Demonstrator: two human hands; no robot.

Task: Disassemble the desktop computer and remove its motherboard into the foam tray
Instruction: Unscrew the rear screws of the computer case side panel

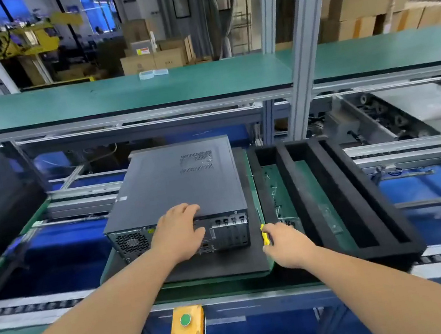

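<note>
Closed desktop computer (175, 186) lying flat on a black mat.
Left hand (179, 233) rests spread on its near rear edge; right hand (286, 243), at 3 o'clock, pinches a yellow tool (264, 234). Foam tray (329, 195) lies further right.

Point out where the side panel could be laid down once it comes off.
Bare room: the black mat strip in front of the computer case, and the green upper shelf. The foam tray slots are narrow. Crowded: between case and tray, where the right hand holds a yellow tool.

Left grip (180, 233) flat, fingers spread; right grip (286, 244) curled, pinching.
</note>
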